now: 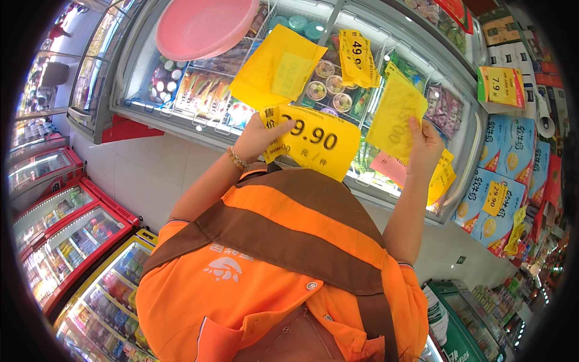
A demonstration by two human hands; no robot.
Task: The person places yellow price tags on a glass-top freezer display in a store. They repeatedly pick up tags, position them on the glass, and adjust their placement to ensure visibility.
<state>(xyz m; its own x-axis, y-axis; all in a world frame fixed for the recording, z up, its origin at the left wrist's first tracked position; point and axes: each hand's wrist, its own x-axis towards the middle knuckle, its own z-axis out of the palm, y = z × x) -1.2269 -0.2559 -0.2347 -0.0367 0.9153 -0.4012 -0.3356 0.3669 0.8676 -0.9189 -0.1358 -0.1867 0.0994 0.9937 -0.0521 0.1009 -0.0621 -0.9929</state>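
Observation:
Pinched between thumb and fingers, a yellow price sheet with large black print is in my left hand, near my chest; a beaded bracelet circles that wrist. My right hand grips another yellow paper sheet, its print showing faintly through. Several more yellow sheets lie on the glass top of a chest freezer, and one crumpled yellow price sheet lies between them. Close to my right forearm are a pink paper sheet and a yellow sheet.
A pink plastic basin rests on the chest freezer, which holds packaged frozen goods. Blue cartons are stacked beyond its right end. Red-framed display refrigerators stand at left, and a green cooler stands at lower right.

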